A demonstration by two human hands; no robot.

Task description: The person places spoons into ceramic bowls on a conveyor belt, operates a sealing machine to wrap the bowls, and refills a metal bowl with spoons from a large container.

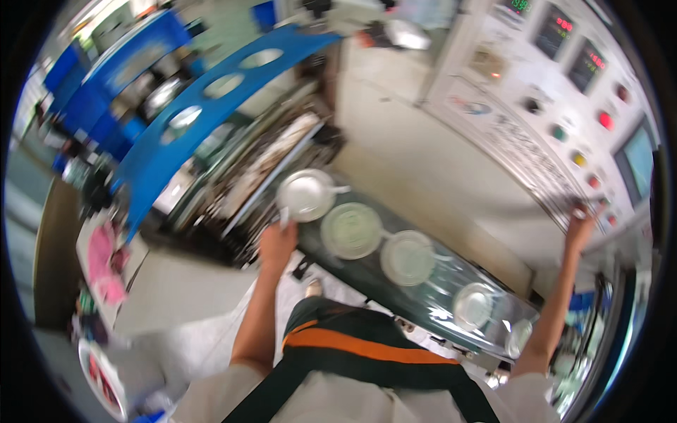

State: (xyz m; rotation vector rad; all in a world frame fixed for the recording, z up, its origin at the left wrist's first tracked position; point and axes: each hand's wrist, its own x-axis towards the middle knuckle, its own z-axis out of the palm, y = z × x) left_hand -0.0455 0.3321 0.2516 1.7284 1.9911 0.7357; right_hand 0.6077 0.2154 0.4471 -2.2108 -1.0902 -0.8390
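Down at the left end of a dark green belt [451, 271], my left hand [277, 245] is closed at the small tab of a round, pale, shiny lid-like disc [306, 195]. More pale round discs lie in a slanting row along the belt, among them a greenish one [352, 231] and a whitish one [407, 258]. My right hand [582, 224] reaches up to the lower edge of a white control panel [486, 92], beside its lowest buttons. Its fingers are blurred, and a small bright spot shows among them. Whether a button is pressed cannot be seen.
A blue plate with round holes [223, 86] arches over machinery at the left. Lit displays and coloured buttons, including a red one [605, 120], cover the panel. A pink cloth-like thing [106, 264] lies far left, above a white bucket [104, 381].
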